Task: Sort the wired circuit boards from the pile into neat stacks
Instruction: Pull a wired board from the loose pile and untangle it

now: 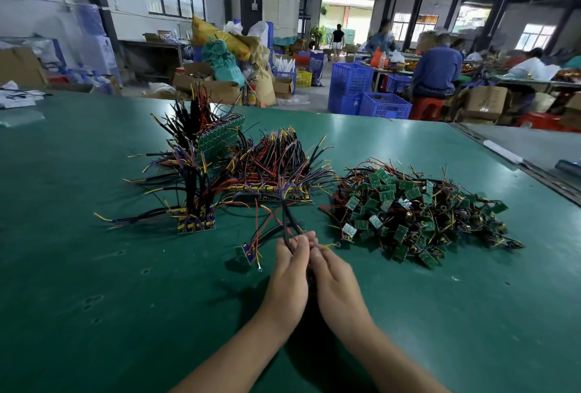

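Observation:
A loose pile of small green wired circuit boards (418, 213) lies on the right of the green table. Left of it stand sorted stacks: a low wide one (273, 179), a tall narrow one (196, 219), and one behind with a green board showing (220, 138). My left hand (287, 279) and my right hand (336, 282) meet at the table's middle, fingers curled round a bundle of black, red and yellow wires (287, 224). A small board (246, 252) hangs from those wires just left of my left hand. What sits between my palms is hidden.
The green mat (125, 298) has small dents near the front left. White papers (15, 97) lie at the far left edge. A metal rail (509, 160) borders the table on the right. Blue crates (367, 94), boxes and seated people are beyond the far edge.

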The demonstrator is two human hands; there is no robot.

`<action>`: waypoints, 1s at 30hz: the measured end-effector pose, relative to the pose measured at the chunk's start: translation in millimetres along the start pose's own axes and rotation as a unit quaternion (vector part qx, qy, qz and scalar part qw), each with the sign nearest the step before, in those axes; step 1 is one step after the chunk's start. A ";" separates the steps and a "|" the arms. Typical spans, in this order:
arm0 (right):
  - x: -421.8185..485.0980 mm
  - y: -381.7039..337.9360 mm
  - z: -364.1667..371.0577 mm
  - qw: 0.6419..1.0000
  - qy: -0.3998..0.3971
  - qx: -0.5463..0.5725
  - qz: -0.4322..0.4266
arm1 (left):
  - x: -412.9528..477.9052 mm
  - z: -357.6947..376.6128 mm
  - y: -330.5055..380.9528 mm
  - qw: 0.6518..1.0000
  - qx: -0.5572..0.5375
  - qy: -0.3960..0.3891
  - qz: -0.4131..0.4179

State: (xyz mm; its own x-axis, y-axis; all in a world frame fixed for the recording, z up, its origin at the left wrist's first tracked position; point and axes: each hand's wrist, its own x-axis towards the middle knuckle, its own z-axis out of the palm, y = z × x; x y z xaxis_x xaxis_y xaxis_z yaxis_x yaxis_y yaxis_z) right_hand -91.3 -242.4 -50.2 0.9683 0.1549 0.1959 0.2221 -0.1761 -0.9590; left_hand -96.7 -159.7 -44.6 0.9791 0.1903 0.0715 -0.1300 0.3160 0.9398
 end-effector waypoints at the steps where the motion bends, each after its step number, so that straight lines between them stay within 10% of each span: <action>1: -0.2 0.4 0.7 0.999 -0.022 -0.023 0.001 | 2.2 -1.2 -1.8 1.000 0.008 0.006 -0.003; 19: -6.5 -5.3 -6.8 0.978 -0.079 -0.157 -0.115 | 12.4 -21.1 20.9 0.993 -0.114 0.011 -0.041; 30: -3.3 -13.1 -8.4 0.989 -0.131 0.061 -0.012 | 5.6 -21.4 28.8 0.985 -0.168 -0.026 -0.029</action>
State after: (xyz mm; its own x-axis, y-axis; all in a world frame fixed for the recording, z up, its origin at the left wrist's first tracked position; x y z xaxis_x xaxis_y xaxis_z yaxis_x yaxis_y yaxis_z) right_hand -96.5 -248.8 -36.6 0.8964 0.4073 0.1746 0.2143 -0.0536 -0.9753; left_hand -98.4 -129.6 -24.4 0.9920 0.1171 0.0468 -0.1095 0.6157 0.7804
